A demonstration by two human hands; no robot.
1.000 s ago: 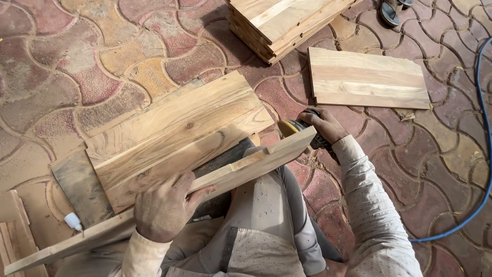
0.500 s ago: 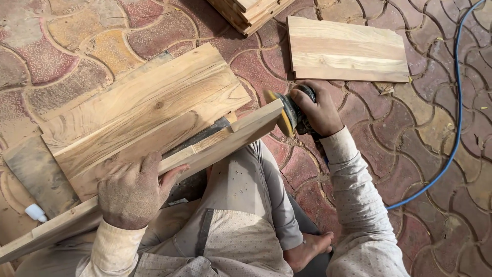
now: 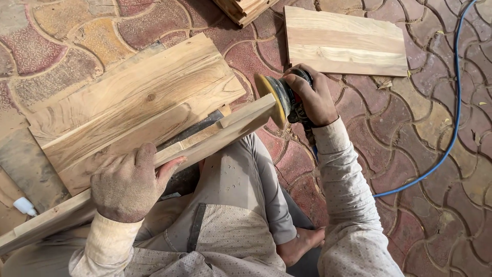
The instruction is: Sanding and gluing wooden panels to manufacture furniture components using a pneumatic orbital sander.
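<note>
Two hands work: left hand [image 3: 128, 187] fingers clamp a wooden strip [image 3: 215, 136], right hand [image 3: 312, 97] fingers grip a sander [image 3: 279, 100].

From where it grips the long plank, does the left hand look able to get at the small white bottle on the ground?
Probably yes, once it lets go. The left hand is clamped on the long plank, and the white bottle lies just beyond that plank's lower end, with only the plank in between.

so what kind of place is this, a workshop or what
Likely an outdoor woodworking spot on a paved yard: patterned paving stones, cut wooden boards on the ground, and a corded disc sander in the right hand against a plank.
</note>
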